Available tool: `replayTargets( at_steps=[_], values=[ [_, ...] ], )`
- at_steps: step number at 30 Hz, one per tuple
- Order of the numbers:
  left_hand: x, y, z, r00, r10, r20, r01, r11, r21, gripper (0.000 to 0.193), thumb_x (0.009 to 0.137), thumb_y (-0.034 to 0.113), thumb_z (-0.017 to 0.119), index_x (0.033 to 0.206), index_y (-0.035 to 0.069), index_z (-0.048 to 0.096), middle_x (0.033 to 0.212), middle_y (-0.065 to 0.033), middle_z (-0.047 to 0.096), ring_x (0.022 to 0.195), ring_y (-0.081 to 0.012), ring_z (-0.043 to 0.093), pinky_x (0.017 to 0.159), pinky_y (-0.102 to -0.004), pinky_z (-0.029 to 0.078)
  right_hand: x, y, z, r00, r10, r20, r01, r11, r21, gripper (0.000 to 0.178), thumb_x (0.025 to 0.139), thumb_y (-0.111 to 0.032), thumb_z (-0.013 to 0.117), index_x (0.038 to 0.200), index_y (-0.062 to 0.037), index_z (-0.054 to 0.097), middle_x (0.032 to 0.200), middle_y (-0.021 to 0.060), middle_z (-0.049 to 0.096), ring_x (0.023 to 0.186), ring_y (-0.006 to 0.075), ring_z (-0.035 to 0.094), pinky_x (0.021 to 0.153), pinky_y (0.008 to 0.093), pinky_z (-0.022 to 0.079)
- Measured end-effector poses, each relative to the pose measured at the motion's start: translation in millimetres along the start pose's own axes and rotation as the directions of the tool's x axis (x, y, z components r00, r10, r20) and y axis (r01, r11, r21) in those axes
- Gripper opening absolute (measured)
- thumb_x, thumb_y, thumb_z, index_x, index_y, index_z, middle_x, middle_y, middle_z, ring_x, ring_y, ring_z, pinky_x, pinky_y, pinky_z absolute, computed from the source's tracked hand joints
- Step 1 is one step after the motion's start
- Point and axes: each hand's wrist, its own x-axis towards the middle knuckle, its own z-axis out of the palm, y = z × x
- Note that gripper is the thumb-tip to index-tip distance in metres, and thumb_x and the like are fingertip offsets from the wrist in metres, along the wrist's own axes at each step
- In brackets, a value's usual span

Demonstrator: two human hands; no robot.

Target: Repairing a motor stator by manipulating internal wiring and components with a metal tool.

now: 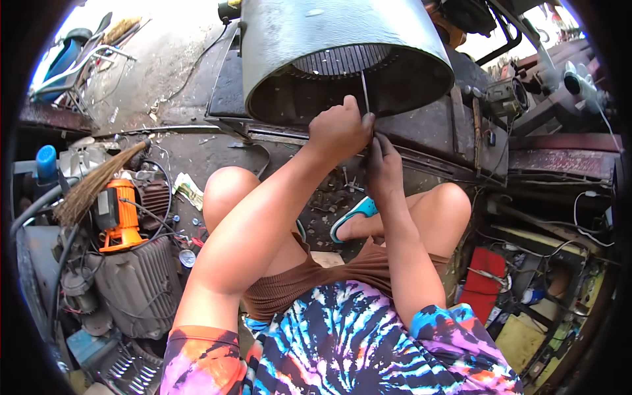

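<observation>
A large grey metal cylinder, seemingly a motor housing, lies on its side before me with its open end facing me. Inside it shows a ring of slotted metal, a stator core. My left hand is closed just below the rim, its thumb up, around the lower part of a thin metal rod. The rod's upper end reaches the slots. Right below, my right hand has its fingers curled in at the rod's lower end, which the hands hide. Dark grime covers the right fingers.
The housing rests on a dark metal bench. To my left are an orange motor, a straw broom, a finned grey motor casing and several wrenches. Parts and a red panel crowd the right side.
</observation>
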Motion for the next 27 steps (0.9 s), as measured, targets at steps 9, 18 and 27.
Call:
replayTargets(
  at_steps=[9, 18, 27],
  values=[
    [-28.5, 13.1, 15.1, 0.965, -0.122, 0.232, 0.236, 0.792, -0.563, 0.03, 0.097, 0.025, 0.049, 0.097, -0.002, 0.063, 0.091, -0.0184, 0.071, 0.084, -0.0355, 0.068, 0.077, -0.0399, 0.053, -23.8, -0.9, -0.6, 0.948, -0.318, -0.029, 0.216, 0.705, -0.676, 0.034, 0.105, -0.024, 0.045, 0.123, 0.0003, 0.061, 0.089, 0.0164, 0.07, 0.074, 0.0266, 0.066, 0.066, 0.0369, 0.051],
    [-21.0, 3.2, 27.1, 0.896, -0.044, 0.442, 0.426, 0.364, -0.828, 0.026, 0.098, 0.019, 0.05, 0.1, -0.002, 0.064, 0.092, -0.0134, 0.069, 0.082, -0.0211, 0.061, 0.077, -0.0349, 0.05, -45.9, -16.1, 9.9, 0.984, -0.177, -0.033, 0.068, 0.535, -0.842, 0.035, 0.103, -0.023, 0.046, 0.128, -0.0021, 0.059, 0.108, 0.0237, 0.071, 0.091, 0.0439, 0.068, 0.076, 0.0488, 0.052],
    [-59.4, 9.8, 30.3, 0.924, -0.155, 0.35, 0.367, 0.62, -0.694, 0.025, 0.097, 0.018, 0.05, 0.097, -0.002, 0.064, 0.089, -0.0129, 0.069, 0.077, -0.021, 0.058, 0.074, -0.035, 0.049, -50.6, 17.4, -17.5, 0.987, -0.164, 0.0, 0.143, 0.865, -0.481, 0.038, 0.101, -0.025, 0.051, 0.127, -0.0001, 0.062, 0.112, 0.0214, 0.072, 0.093, 0.0352, 0.067, 0.081, 0.04, 0.052]
  ],
)
